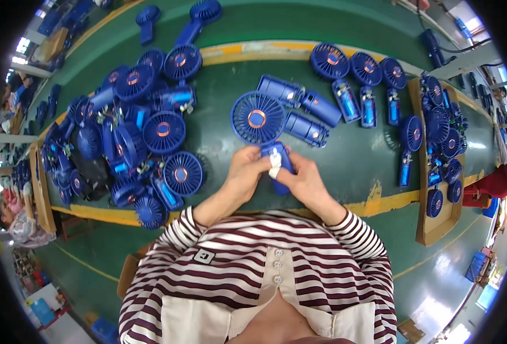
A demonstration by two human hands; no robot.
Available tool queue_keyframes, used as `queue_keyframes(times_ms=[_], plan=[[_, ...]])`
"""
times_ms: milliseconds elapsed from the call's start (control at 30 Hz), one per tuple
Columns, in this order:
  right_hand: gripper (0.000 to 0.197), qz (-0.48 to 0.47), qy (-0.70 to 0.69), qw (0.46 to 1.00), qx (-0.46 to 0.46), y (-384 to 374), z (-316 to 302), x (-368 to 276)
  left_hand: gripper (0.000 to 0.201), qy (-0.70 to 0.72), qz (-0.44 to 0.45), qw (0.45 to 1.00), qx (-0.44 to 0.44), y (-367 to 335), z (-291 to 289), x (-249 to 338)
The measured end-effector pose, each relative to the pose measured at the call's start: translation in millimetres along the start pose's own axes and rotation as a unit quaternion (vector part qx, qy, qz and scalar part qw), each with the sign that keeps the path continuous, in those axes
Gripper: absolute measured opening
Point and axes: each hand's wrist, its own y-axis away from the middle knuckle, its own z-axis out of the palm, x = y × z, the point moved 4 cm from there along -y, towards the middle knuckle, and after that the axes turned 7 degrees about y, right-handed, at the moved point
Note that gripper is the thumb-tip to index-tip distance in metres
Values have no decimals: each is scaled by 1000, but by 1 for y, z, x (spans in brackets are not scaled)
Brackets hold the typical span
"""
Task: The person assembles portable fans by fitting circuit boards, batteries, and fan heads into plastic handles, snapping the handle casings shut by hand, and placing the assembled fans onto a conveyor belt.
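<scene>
In front of my chest I hold a blue handheld fan (257,118), its round grille pointing away from me. My left hand (243,173) is closed round the left side of its handle, near the neck. My right hand (307,180) grips the handle from the right. White wrapping (274,163) shows at the thumbs over the handle; which thumb wears it is hard to tell. Just beyond the right hand lie loose blue handle shells: one open half (280,90), a smooth one (321,108) and another open half (307,131).
A large heap of blue fans (130,135) covers the bench's left side. Several fans with bare blue batteries (348,102) stand in a row at the back right. A cardboard tray (431,221) of fans sits at the right edge. Two fans (193,26) lie beyond the yellow strip.
</scene>
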Motion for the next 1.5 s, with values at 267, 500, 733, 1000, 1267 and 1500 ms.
queue_keyframes(times_ms=[267,500,733,1000,1267,1500], plan=[[31,14,-151,987,-50,1,-14,-31,36,-12,16,998,-52,-3,-10,0],[38,-257,317,893,188,-104,-99,-126,28,-115,28,987,-106,4,-11,-5],[45,-31,590,760,272,-272,-170,-146,30,-172,-64,968,-171,9,-12,-15],[45,-92,663,670,323,-298,-119,-171,31,-192,-38,964,-182,8,-13,-9],[57,-386,460,800,17,-254,72,-180,29,-269,14,945,-184,7,-10,-12],[85,-224,524,820,-60,-250,96,-173,28,-273,28,943,-188,8,-12,-11]])
